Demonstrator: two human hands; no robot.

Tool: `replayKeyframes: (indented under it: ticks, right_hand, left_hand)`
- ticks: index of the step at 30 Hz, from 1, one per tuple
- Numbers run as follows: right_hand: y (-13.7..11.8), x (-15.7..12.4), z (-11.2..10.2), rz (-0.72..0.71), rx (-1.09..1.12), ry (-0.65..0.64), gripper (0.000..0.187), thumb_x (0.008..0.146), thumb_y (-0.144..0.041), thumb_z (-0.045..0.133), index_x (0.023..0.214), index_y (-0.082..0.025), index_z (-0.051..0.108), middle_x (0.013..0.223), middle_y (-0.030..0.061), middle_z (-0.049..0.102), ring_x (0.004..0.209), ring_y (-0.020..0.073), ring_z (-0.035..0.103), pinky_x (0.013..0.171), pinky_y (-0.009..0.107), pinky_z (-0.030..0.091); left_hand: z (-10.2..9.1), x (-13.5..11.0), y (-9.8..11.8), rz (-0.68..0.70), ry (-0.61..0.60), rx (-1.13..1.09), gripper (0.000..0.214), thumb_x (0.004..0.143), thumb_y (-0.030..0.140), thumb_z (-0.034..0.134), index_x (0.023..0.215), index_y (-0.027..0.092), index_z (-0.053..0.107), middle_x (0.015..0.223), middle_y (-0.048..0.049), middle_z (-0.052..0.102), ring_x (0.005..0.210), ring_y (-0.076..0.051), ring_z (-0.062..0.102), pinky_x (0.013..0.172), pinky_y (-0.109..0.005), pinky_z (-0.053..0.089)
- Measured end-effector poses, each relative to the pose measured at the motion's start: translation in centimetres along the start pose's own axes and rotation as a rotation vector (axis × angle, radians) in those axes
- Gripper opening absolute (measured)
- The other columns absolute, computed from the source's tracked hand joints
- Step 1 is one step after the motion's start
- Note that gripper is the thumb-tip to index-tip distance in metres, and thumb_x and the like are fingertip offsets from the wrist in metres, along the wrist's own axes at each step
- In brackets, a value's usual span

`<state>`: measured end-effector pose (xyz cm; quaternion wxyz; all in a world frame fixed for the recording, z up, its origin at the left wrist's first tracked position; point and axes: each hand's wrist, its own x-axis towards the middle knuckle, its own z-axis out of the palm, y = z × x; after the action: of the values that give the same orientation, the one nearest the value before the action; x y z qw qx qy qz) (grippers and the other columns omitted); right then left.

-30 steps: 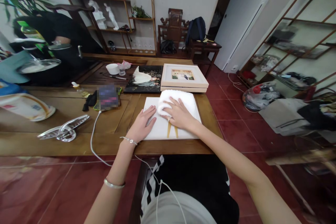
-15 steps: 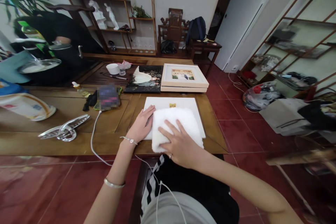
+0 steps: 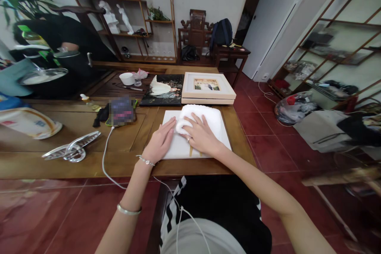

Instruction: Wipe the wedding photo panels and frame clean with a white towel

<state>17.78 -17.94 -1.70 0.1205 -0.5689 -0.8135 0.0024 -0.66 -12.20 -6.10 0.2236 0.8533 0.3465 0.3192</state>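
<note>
A white flat panel (image 3: 175, 147) lies on the wooden table in front of me, with golden strips showing near its front edge. My left hand (image 3: 160, 139) rests flat along the panel's left edge, fingers stretched out. On top of the panel, a fluffy white towel (image 3: 216, 121) covers its far and right part. My right hand (image 3: 203, 134) presses on this towel with spread, slightly bent fingers, and the towel bunches up at its left side. The thumb is partly hidden under the hand.
Behind the panel lie a black photo panel (image 3: 162, 90) and stacked white picture frames (image 3: 212, 89). To the left are a silver metal piece (image 3: 73, 147), a device with a white cable (image 3: 122, 111) and a white package (image 3: 28, 121). Another person's arm (image 3: 70, 46) shows at the far left.
My right hand has slid the towel away from me across the panel, uncovering its front part with the golden strips. The left hand stays at the panel's left edge.
</note>
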Motion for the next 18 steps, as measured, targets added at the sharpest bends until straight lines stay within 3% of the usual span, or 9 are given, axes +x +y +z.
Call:
replayKeyframes:
  ticks: [5,13,16,18]
  right_hand:
    - [-1.1,0.4,0.1,-0.214,-0.019,-0.051,0.026,0.089,-0.020,0.052,0.111,-0.020,0.065,0.145,0.0108,0.044,0.140,0.0356,0.024,0.109,0.065,0.017]
    - [-3.0,-3.7,-1.9,-0.453,0.135,-0.180,0.024,0.086,-0.017,0.056,0.107,-0.022,0.066,0.141,0.0047,0.050,0.141,0.0258,0.026,0.114,0.055,0.013]
    - [-2.8,-5.0,-3.9,-0.493,0.275,-0.266,0.019,0.089,-0.019,0.054,0.105,-0.019,0.066,0.134,0.0076,0.056,0.137,0.0236,0.033,0.115,0.051,0.016]
    - [-2.1,-5.7,-5.3,-0.466,0.407,-0.298,0.016,0.091,-0.022,0.053,0.102,-0.018,0.065,0.123,0.0086,0.063,0.126,0.0218,0.047,0.111,0.045,0.028]
  left_hand:
    - [-0.5,-0.2,0.5,0.078,0.109,-0.047,0.051,0.099,0.037,0.026,0.140,0.014,0.043,0.148,-0.0109,0.042,0.138,-0.019,0.037,0.115,-0.039,0.028]
    - [-0.7,-0.4,0.6,0.061,0.170,-0.069,0.056,0.099,0.042,0.021,0.140,0.012,0.043,0.145,-0.0113,0.045,0.136,-0.021,0.040,0.114,-0.037,0.030]
    - [-0.7,-0.4,0.6,0.045,0.165,-0.060,0.056,0.099,0.042,0.021,0.138,0.010,0.046,0.142,-0.0123,0.049,0.133,-0.021,0.044,0.112,-0.036,0.033]
    - [-0.6,-0.3,0.5,0.024,0.144,-0.042,0.055,0.099,0.041,0.022,0.136,0.011,0.049,0.139,-0.0120,0.052,0.130,-0.021,0.047,0.111,-0.037,0.036]
